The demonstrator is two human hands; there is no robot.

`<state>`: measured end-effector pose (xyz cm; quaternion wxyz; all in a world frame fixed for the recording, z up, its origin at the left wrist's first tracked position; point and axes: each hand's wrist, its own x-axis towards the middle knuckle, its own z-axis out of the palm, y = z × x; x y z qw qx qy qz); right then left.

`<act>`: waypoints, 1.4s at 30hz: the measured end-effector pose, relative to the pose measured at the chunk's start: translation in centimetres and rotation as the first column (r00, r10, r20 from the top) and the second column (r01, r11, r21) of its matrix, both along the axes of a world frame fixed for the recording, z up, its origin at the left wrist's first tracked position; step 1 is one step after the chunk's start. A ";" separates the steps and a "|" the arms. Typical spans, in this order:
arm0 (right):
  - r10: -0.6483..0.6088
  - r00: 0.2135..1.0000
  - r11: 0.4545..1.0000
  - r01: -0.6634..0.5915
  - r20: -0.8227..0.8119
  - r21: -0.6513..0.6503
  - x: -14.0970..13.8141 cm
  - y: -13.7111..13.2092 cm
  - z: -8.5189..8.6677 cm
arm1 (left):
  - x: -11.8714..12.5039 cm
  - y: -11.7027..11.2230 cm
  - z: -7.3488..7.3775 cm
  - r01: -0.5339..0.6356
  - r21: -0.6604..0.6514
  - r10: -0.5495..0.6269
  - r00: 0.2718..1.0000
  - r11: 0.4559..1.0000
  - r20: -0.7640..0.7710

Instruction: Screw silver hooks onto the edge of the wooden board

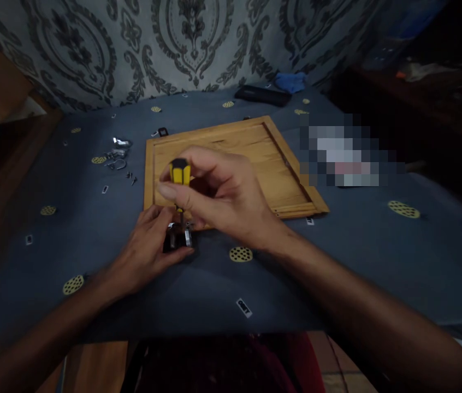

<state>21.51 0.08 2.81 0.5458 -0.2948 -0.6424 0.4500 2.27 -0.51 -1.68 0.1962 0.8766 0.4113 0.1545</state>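
Note:
A screwdriver (181,174) with a yellow and black handle stands nearly upright in my right hand (231,196), pinched between thumb and fingers. Its shaft points down at a shiny metal hinge (188,237) by the near left corner of a framed wooden panel (231,147). My left hand (147,243) has its fingers and thumb around that hinge. The screwdriver's tip is close to the metal; whether it sits in a screw is too small to tell. The panel lies flat, partly hidden behind my right hand.
Left of the panel lie loose metal hardware (118,153) and several small screws (131,177). At the back are a dark elongated case (262,95) and a blue cloth (291,82). A blurred-out item (341,153) is on the right. A patterned blue cloth (317,284) covers the work surface.

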 end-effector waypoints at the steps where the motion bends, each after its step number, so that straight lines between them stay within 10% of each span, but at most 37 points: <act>1: -0.066 0.998 0.998 0.066 -0.007 0.020 0.1 -0.1 0.1 | 0.0 0.0 0.1 0.002 -0.011 -0.002 1.000 1.000 0.007; 6: -0.216 0.976 0.971 0.215 0.004 0.102 0.2 0.1 0.1 | 0.0 -0.1 0.2 0.006 -0.024 -0.005 1.000 1.000 0.027; 35: 0.071 0.995 0.997 -0.069 0.070 -0.029 0.5 -0.4 0.1 | -0.1 0.0 -0.5 0.010 0.034 -0.011 0.999 0.999 0.042; 42: -0.091 0.992 0.995 0.087 0.087 0.046 0.5 -0.4 0.1 | 0.0 -0.1 -0.3 -0.011 -0.028 0.012 0.998 1.000 0.055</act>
